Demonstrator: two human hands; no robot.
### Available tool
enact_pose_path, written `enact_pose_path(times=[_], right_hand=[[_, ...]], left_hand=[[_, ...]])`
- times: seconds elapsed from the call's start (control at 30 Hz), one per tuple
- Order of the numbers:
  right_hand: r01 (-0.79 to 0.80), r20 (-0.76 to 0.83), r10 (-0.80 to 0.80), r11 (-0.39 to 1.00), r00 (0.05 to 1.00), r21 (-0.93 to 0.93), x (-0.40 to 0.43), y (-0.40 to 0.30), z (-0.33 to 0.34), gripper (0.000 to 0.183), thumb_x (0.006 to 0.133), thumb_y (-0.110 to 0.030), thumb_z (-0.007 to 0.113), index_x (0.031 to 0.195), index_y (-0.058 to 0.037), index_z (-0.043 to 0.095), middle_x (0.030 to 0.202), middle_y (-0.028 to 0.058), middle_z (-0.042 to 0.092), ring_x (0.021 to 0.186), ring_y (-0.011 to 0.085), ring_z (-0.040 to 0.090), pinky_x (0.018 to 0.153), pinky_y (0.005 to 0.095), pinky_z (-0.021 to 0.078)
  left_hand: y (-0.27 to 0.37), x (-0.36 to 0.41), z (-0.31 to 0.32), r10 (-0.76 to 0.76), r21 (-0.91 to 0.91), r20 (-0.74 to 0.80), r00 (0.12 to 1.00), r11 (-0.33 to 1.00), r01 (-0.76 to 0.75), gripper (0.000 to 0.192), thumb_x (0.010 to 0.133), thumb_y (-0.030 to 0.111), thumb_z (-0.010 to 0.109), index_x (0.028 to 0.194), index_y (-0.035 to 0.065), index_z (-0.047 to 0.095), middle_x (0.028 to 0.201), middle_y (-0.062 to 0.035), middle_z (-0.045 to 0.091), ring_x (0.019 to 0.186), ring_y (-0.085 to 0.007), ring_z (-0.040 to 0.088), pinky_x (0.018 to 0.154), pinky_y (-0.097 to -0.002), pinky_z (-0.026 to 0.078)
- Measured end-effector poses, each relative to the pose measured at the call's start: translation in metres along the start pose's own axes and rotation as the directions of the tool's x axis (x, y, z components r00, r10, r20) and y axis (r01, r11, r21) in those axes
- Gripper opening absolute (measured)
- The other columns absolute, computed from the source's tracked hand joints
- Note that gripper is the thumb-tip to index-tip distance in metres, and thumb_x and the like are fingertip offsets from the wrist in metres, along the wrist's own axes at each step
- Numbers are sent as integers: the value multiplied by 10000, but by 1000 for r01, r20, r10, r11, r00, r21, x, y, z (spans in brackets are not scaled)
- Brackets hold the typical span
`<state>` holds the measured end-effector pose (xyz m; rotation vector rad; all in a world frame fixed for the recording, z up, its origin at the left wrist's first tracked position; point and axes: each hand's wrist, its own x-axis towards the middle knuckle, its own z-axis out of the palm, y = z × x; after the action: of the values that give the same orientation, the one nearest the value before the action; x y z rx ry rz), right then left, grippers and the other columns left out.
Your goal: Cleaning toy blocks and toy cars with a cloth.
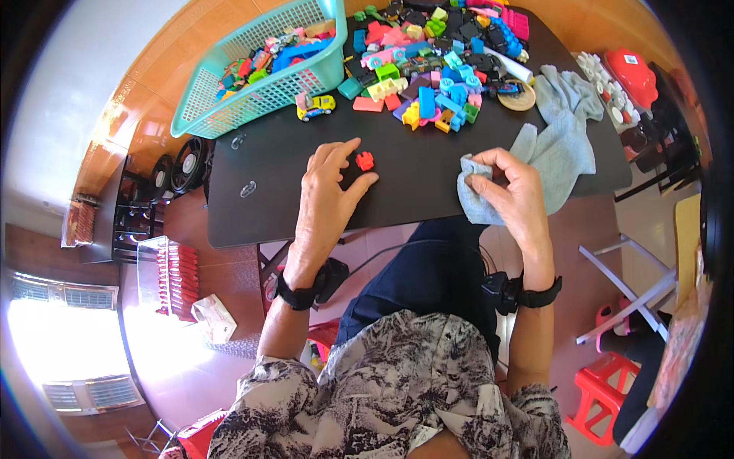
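On the dark table (pixel 275 201) lies a small red toy block (pixel 364 161). My left hand (pixel 330 183) is beside it, thumb and fingers spread around it with a gap. Between the thumb and fingers of my right hand (pixel 510 189) is a bunched end of a grey-blue cloth (pixel 565 146); the rest of the cloth trails over the table's right side. Beyond my hands spreads a pile of plastic building blocks (pixel 436 103) mixed with toy cars. A yellow toy car (pixel 315 107) stands left of the pile, near a basket.
The turquoise plastic basket (pixel 269 86) at the back left holds more toys. A round wooden disc (pixel 518 96) and a white tube (pixel 507 64) lie by the pile. Right of the table are a red plastic stool (pixel 602 396) and a folding metal frame (pixel 636 287).
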<state>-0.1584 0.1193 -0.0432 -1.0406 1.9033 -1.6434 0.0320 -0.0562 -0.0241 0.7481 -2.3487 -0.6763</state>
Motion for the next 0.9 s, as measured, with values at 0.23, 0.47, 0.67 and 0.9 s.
enact_pose_path(times=[0.23, 0.47, 0.67, 0.9], right_hand=[[50, -18, -50, 999, 999, 16, -5, -1, -1, 190, 827, -2, 723, 1008, 4, 665, 835, -6, 650, 742, 36, 563, 638, 201, 453], [283, 57, -280, 958, 958, -38, -4, 1, -5, 281, 842, -65, 739, 1106, -22, 652, 907, -7, 612, 763, 50, 542, 622, 212, 430], [135, -26, -135, 991, 990, 0, -6, 2, 0, 283, 794, -82, 779, 1044, -23, 662, 895, 17, 630, 712, 85, 574, 573, 230, 431], [213, -45, -219, 971, 975, -108, -6, -5, 1, 270, 772, -64, 779, 1016, -39, 665, 899, 40, 633, 719, 131, 612, 597, 261, 480]], left_hand=[[18, -8, 25, -78, -322, 76, 994, 942, 98, 233, 853, -2, 683, 1083, -1, 649, 979, -61, 666, 851, -125, 626, 758, -248, 494], [49, -10, 60, 6, -554, 218, 976, 824, 119, 263, 899, -79, 606, 1160, -50, 624, 997, -64, 674, 925, -83, 626, 844, -223, 506], [57, -6, 78, -126, -706, 224, 967, 663, 250, 309, 907, -48, 597, 1211, -4, 633, 1086, -76, 683, 920, -110, 646, 835, -251, 521], [54, 3, 61, -81, -821, 357, 931, 449, 354, 420, 945, -33, 559, 1357, -18, 481, 1167, -144, 660, 1067, -140, 615, 937, -272, 485]])
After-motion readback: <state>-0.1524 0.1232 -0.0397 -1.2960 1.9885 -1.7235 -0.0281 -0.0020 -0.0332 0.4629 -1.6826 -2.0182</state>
